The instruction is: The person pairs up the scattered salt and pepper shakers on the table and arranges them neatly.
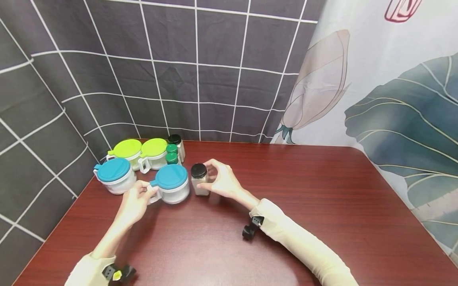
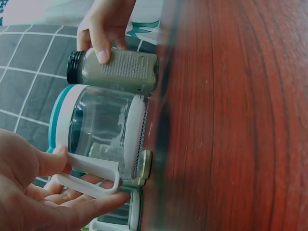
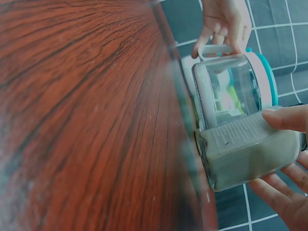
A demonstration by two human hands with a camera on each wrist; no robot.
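Observation:
My left hand [image 1: 134, 202] holds the white handle [image 2: 98, 166] of a clear seasoning jar with a blue lid [image 1: 171, 176], thumb on one side and fingers on the other. Right beside that jar is a square glass spice bottle [image 1: 200, 186] with a black cap and pale contents. My right hand [image 1: 225, 180] grips this bottle from its right side, the thumb [image 3: 281, 118] on the printed label. Bottle and jar look upright on the table, close together; whether they touch I cannot tell.
Another blue-lidded jar [image 1: 114, 173] stands at the left. Behind are two lime-lidded jars [image 1: 127, 149], two green-capped bottles [image 1: 172, 158] and a second black-capped bottle [image 1: 181, 149]. The reddish wooden table [image 1: 322, 190] meets a grey tiled-pattern cloth [image 1: 218, 83] at the back and left.

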